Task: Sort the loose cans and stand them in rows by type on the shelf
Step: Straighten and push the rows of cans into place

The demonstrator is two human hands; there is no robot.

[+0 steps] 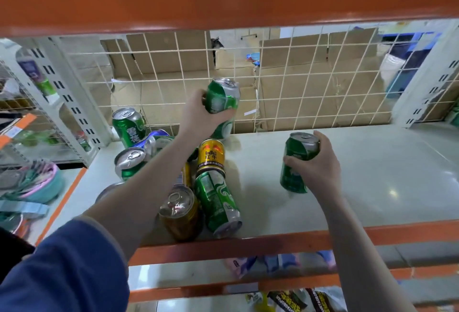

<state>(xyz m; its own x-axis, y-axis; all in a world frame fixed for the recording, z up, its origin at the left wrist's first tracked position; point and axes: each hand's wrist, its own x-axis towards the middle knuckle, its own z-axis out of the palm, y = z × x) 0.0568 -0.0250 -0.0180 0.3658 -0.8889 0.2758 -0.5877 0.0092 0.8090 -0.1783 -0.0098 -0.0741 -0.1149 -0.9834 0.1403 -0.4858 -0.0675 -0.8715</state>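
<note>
My left hand [198,115] grips a green can [221,95] above the shelf [372,175]; my right hand [320,165] grips another can [296,162] (upright, on the shelf).

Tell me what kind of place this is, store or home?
Probably a small shop or its stockroom: orange-edged metal retail shelving, a wire-grid back panel with cardboard boxes behind it, and packaged goods on the shelf below. Each hand holds a green can.

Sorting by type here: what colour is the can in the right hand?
Green with a silver top, seen in the head view: the can in the right hand.
</note>
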